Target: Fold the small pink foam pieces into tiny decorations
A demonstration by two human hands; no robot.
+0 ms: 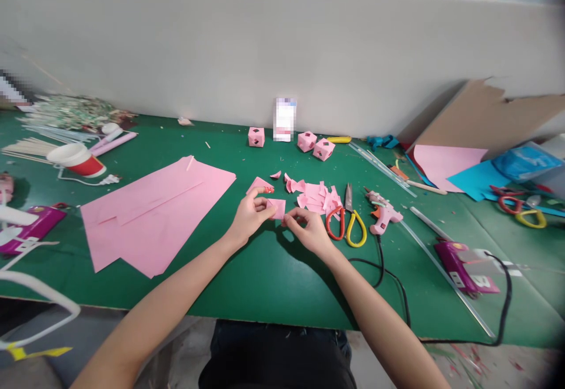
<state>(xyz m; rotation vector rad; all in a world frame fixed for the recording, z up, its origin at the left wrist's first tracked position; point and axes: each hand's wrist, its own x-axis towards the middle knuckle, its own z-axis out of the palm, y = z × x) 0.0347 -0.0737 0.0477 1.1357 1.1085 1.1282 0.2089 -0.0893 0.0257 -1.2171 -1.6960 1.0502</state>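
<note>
Between the thumb and fingers of my left hand (247, 217) is a small pink paper square (277, 207). The fingertips of my right hand (312, 231) are pinched together at the square's lower right corner. Just behind my left hand lies another pink paper piece (256, 183), partly covered by the fingers. A pile of pink paper scraps (314, 198) sits beyond my right hand. To the right of that hand are scissors (348, 200) with one red and one yellow handle loop, lying with their blades pointing away.
Large pink paper sheets (163, 218) spread to the left. Pink paper cubes (256, 137) with cut-out holes stand near the wall. A pink glue gun (383, 212) with a black cord, clear glue sticks (435, 265) and a purple power strip (463, 268) lie right. A paper cup (79, 159) stands left.
</note>
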